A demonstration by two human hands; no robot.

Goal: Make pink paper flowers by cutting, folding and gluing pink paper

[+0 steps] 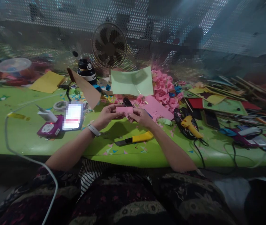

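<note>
Between my two hands I hold a small pink piece of paper (124,110) by its ends, above the green tabletop. My left hand (107,115), with a white watch at the wrist, pinches the left end. The right end is pinched by my right hand (141,117). Just behind the paper, a dark handle-like object (127,102) is partly hidden. Below my hands lies a yellow utility knife (135,138) with its blade pointing left. A larger pink sheet (158,107) rests to the right, near a heap of pink paper flowers (163,86).
Left of me are a lit phone (72,117) and a purple socket box (50,128) with a white cable. A yellow glue gun (191,126) lies right. Behind stand a fan (109,45) and a pale green sheet (133,82). Paper scraps litter the green table (13,140).
</note>
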